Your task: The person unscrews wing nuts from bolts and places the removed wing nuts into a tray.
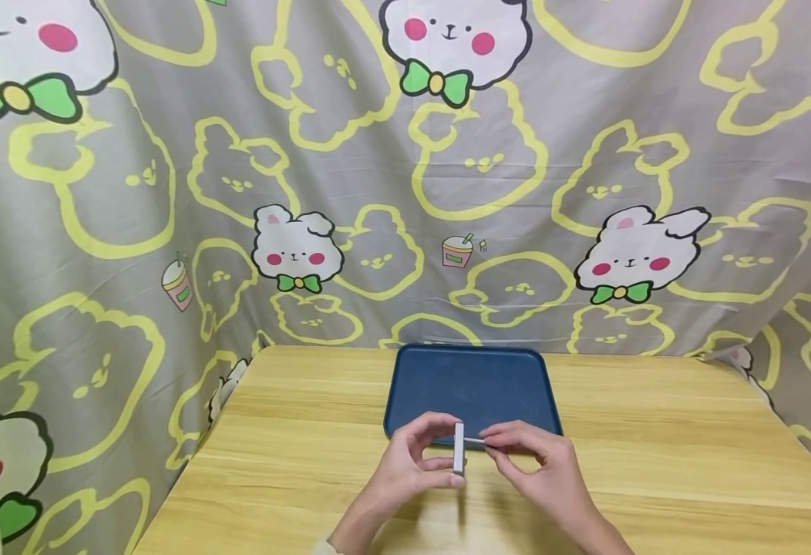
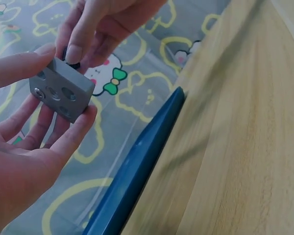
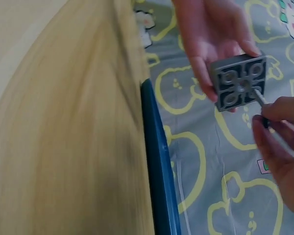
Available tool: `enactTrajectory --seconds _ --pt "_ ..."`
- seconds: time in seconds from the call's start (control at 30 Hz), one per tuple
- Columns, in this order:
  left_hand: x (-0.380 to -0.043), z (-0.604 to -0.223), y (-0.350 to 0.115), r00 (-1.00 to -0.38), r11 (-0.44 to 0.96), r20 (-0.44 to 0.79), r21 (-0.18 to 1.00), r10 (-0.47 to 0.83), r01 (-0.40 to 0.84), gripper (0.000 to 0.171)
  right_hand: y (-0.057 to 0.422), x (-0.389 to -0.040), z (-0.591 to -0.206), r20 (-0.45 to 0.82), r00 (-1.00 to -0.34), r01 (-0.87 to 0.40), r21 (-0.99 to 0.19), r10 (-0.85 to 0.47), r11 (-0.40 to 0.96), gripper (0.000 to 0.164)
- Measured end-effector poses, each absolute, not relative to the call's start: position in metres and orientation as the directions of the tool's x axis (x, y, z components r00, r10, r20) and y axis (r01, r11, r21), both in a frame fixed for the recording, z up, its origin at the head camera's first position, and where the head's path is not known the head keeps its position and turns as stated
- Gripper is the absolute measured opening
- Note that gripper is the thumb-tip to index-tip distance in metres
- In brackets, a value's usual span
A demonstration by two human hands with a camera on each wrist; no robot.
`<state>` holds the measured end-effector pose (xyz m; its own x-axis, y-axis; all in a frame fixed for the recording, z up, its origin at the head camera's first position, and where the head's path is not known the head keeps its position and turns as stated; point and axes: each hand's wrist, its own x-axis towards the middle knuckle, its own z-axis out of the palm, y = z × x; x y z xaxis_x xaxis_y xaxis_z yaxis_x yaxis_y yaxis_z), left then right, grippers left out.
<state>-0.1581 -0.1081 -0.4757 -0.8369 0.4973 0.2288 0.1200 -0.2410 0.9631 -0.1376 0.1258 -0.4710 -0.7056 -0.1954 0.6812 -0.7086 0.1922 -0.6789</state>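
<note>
Upright in my left hand [image 1: 408, 459] is a small grey square block [image 1: 459, 451], gripped by its edges between thumb and fingers. In the left wrist view, the flat face of the block [image 2: 59, 105] has several round holes, and a screw [image 2: 38, 92] shows in one. The right wrist view shows its ribbed back with round bosses. My right hand [image 1: 544, 462] pinches a thin silver rod [image 3: 259, 98] with a black part by the fingertips. The rod's tip meets the block's back at a corner hole, and a silver shaft [image 3: 284, 143] runs past the fingers.
A dark blue tray [image 1: 471, 385] lies on the wooden table [image 1: 294, 447] just beyond both hands. A grey curtain [image 1: 378, 169] with cartoon animals hangs behind the table and along its sides.
</note>
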Motion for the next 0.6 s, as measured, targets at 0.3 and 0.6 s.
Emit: enactTrajectory --seconds 0.3,0.6 --pt "-0.157 -0.473 -0.11 -0.843 -0.273 0.202 0.96 0.499 0.069 0.064 0.124 -0.144 -0.477 0.874 -0.436 -0.889 -0.382 -0.213 0.253 0.009" --pt "-0.158 -0.473 -0.11 -0.848 -0.264 0.21 0.961 0.487 0.086 0.064 0.122 -0.134 -0.465 0.609 -0.782 -0.623 -0.757 -0.134 0.197 0.038"
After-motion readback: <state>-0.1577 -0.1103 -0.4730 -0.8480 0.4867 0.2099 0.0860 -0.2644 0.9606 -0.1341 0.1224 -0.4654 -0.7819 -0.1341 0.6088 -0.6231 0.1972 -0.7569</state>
